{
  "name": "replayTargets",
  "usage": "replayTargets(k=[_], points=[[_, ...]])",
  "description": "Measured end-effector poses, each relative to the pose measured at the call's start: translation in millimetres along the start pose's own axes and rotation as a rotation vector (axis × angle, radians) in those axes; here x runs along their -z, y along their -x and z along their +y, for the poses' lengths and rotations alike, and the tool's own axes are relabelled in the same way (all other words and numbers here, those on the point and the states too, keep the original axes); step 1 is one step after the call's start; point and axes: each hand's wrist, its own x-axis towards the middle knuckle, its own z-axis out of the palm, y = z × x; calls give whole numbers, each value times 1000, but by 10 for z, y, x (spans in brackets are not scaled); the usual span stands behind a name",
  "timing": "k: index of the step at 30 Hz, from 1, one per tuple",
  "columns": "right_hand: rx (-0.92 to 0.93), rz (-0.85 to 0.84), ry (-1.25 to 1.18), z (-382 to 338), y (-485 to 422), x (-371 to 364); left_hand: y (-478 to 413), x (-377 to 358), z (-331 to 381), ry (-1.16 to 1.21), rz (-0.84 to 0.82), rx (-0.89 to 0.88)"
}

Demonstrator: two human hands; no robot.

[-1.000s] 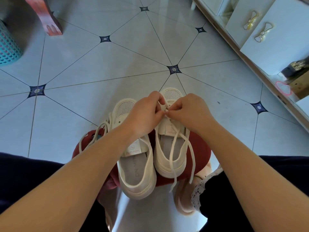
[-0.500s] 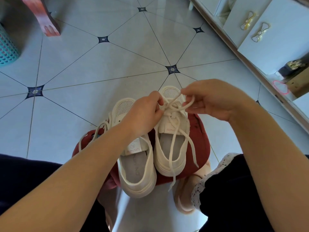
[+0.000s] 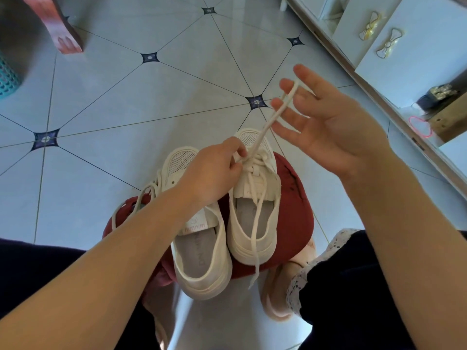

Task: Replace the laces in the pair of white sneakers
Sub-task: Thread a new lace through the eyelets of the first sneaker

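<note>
Two white sneakers stand side by side, heels toward me, on a round red stool (image 3: pixel 295 210). The left sneaker (image 3: pixel 199 251) has a loose lace trailing off its left side. My left hand (image 3: pixel 212 173) pinches the lacing at the front eyelets of the right sneaker (image 3: pixel 252 223). One end of that shoe's white lace (image 3: pixel 267 127) runs taut, up and to the right, and passes between the spread, straight fingers of my right hand (image 3: pixel 328 127), raised above the floor. The other lace end hangs over the heel.
The tiled floor (image 3: pixel 151 109) stretches ahead. A teal basket (image 3: pixel 6 77) and a red furniture leg (image 3: pixel 63 34) are far left. A white cabinet (image 3: pixel 404 59) with bow handles lines the right. My knees flank the stool, and a pink slipper (image 3: pixel 275 299) sits below it.
My right hand has lifted up and to the right away from the shoe, opening its fingers and drawing the lace end out taut. My left hand has stayed at the eyelets.
</note>
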Motion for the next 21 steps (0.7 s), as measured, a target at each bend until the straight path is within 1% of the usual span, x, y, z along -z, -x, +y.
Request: replayTargets(k=[3, 5, 7, 8, 9, 10, 12, 13, 14, 15, 16, 18, 21], points=[[-33, 5, -158, 4, -32, -15, -22, -8, 42, 26, 49, -10], [-62, 1, -262, 67, -44, -48, -43, 6, 81, 60, 35, -9], [-37, 28, -268, 92, -56, -59, -59, 32, 135, 47, 16, -16], [-8, 81, -196, 81, -60, -39, -72, 38, 151, 72, 36, -8], [28, 160, -31, 60, -60, -6, -84, 57, 172, 161, 68, 32], [67, 261, 239, 43, -63, 41, -99, 86, 204, 298, 109, 84], [126, 443, 884, 57, -63, 170, -139, 181, 265, 535, 170, 165], [161, 466, 1133, 77, -59, 217, -155, 232, 303, 620, 178, 193], [204, 454, 1303, 105, -51, 243, -171, 264, 334, 695, 174, 210], [254, 419, 1385, 123, -37, 246, -179, 284, 369, 762, 162, 227], [295, 370, 1393, 126, -20, 233, -187, 285, 394, 820, 147, 245], [311, 246, 1329, 130, 18, 188, -195, 249, 436, 919, 96, 290], [180, 88, 1191, 158, 66, 132, -213, 172, 471, 1011, 41, 351]])
